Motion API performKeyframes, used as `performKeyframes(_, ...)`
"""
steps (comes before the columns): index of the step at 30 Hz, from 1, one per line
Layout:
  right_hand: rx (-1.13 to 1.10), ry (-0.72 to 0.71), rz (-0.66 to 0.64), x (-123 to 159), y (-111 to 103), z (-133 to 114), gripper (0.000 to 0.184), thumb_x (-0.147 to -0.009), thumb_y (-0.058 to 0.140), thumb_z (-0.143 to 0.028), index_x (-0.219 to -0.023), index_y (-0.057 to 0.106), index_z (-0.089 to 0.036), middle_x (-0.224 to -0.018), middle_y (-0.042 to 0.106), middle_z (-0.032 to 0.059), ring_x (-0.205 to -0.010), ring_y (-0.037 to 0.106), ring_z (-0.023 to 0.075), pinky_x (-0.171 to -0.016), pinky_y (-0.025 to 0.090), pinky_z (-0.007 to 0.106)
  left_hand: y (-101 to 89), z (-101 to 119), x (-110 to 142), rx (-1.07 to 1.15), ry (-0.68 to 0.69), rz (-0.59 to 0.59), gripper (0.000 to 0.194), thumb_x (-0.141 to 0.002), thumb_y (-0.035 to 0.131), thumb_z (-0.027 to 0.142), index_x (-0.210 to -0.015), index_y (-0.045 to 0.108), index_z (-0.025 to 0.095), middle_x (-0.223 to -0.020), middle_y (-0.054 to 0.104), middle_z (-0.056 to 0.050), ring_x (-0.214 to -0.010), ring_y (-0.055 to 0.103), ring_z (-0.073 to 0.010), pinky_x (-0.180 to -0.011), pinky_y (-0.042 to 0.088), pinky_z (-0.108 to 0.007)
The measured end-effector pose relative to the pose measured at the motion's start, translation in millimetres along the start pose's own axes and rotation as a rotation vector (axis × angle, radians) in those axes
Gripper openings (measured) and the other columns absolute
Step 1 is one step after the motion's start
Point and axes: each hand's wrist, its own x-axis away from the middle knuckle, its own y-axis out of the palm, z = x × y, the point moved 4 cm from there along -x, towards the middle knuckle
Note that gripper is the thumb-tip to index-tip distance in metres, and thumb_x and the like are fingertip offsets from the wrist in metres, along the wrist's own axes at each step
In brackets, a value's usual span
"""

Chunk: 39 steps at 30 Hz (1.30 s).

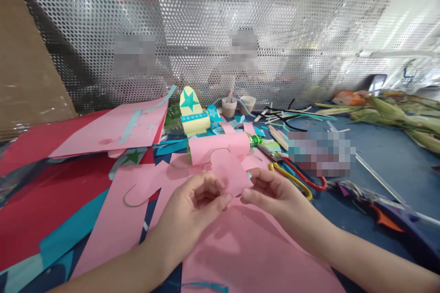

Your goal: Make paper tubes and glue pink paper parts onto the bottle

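Pink sheet (pixel 254 247) under left hand (pixel 199 201) and right hand (pixel 275 192), grip pinched on cutout (pixel 232 174), stick-holding cup (pixel 228 108) beyond

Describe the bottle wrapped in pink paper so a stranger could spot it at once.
Find the blue table below the silvery, hole-dotted wall. Just beyond the left hand and right hand, the bottle lies sideways. Its wrap is plain pink, whereas the yellow paper behind it carries a teal star.

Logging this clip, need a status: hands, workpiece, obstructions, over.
Left hand and right hand on small pink cutout. Pink-wrapped green bottle lying close behind it. Red-handled scissors beyond right hand, not blocking cutout.
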Motion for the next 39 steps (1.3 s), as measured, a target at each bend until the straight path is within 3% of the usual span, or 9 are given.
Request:
performKeyframes(6, 0.110, -0.080, -0.019, 5, 0, -7, 0.039, -0.073, 0.076, -0.050, -0.088, 0.055, -0.021, -0.072, 0.060, -0.0046, -0.073, 0.059, 0.0105, -0.074, 0.048, 0.024, 3.3, 9, 4, -0.141, -0.034, -0.097, 0.019, -0.075, 0.068, 0.030, -0.088, 0.055, 0.024, -0.059, 0.060, 0.008, -0.054, 0.060, -0.0115, -0.055, 0.048, -0.022)
performKeyframes(9, 0.247, -0.117, -0.037, 7, 0, -12, 0.036, -0.076, 0.072, -0.052, -0.086, 0.056, -0.020, -0.070, 0.058, -0.0033, -0.069, 0.056, 0.0115, -0.067, 0.047, 0.025, -6.8, 29, 5, -0.392, 0.129, -0.013, 0.020, -0.076, 0.067, 0.034, -0.090, 0.057, 0.025, -0.055, 0.056, 0.008, -0.049, 0.054, -0.0118, -0.049, 0.045, -0.022)
performKeyframes(13, 0.352, -0.094, -0.085, 12, 4, -11, 0.033, -0.078, 0.068, -0.051, -0.089, 0.060, -0.020, -0.072, 0.058, -0.0013, -0.066, 0.055, 0.0121, -0.058, 0.045, 0.023, -14.6, 57, 11, -0.766, 0.526, 0.136, 0.010, -0.076, 0.069, 0.030, -0.085, 0.067, 0.026, -0.087, 0.062, -0.001, -0.082, 0.059, -0.0187, -0.078, 0.049, -0.032)
performKeyframes(17, 0.467, -0.151, -0.092, 15, 7, -9, 0.026, -0.079, 0.068, -0.042, -0.091, 0.064, -0.020, -0.084, 0.063, 0.0023, -0.074, 0.060, 0.0145, -0.066, 0.049, 0.026, -12.0, 60, 16, -0.904, 0.644, 0.143, 0.028, -0.079, 0.069, 0.036, -0.107, 0.070, 0.034, -0.116, 0.060, -0.006, -0.107, 0.053, -0.0274, -0.096, 0.041, -0.042)
performKeyframes(19, 0.480, -0.158, -0.099, 15, 8, -7, 0.025, -0.079, 0.069, -0.041, -0.093, 0.067, -0.020, -0.082, 0.063, 0.0016, -0.071, 0.060, 0.0140, -0.065, 0.050, 0.025, -7.9, 59, 16, -0.882, 0.656, 0.063, 0.020, -0.082, 0.066, 0.032, -0.101, 0.073, 0.034, -0.110, 0.067, -0.004, -0.108, 0.053, -0.0280, -0.097, 0.040, -0.042)
performKeyframes(23, 0.309, -0.102, -0.119, 11, 7, -5, 0.032, -0.071, 0.077, -0.045, -0.089, 0.070, -0.020, -0.072, 0.063, -0.0016, -0.061, 0.057, 0.0103, -0.056, 0.048, 0.022, -8.5, 56, 8, -0.713, 0.509, -0.009, 0.008, -0.081, 0.065, 0.027, -0.076, 0.071, 0.029, -0.076, 0.072, 0.000, -0.085, 0.060, -0.0244, -0.088, 0.044, -0.039)
performKeyframes(30, 0.374, -0.138, -0.040, 10, 1, -15, 0.037, -0.079, 0.065, -0.052, -0.100, 0.075, -0.023, -0.080, 0.069, 0.0026, -0.076, 0.065, 0.0170, -0.074, 0.056, 0.031, -22.3, 39, -11, -0.272, 0.097, 0.008, 0.017, -0.081, 0.063, 0.039, -0.079, 0.061, 0.023, -0.083, 0.064, 0.001, -0.083, 0.060, -0.0185, -0.078, 0.046, -0.029)
performKeyframes(34, 0.493, -0.211, 0.066, 9, -4, -20, 0.032, -0.081, 0.063, -0.046, -0.103, 0.075, -0.026, -0.082, 0.068, 0.0021, -0.079, 0.064, 0.0175, -0.077, 0.055, 0.031, -22.5, 27, -11, -0.076, -0.029, 0.084, 0.020, -0.076, 0.068, 0.040, -0.078, 0.060, 0.022, -0.081, 0.061, 0.003, -0.084, 0.058, -0.0165, -0.079, 0.044, -0.027)
performKeyframes(39, 0.305, -0.215, 0.077, 5, -5, -19, 0.034, -0.082, 0.064, -0.044, -0.109, 0.073, -0.025, -0.081, 0.069, 0.0017, -0.077, 0.065, 0.0167, -0.076, 0.056, 0.031, -13.8, 15, -5, 0.027, -0.141, 0.067, 0.024, -0.073, 0.071, 0.039, -0.084, 0.058, 0.023, -0.077, 0.062, 0.004, -0.076, 0.057, -0.0146, -0.073, 0.042, -0.027)
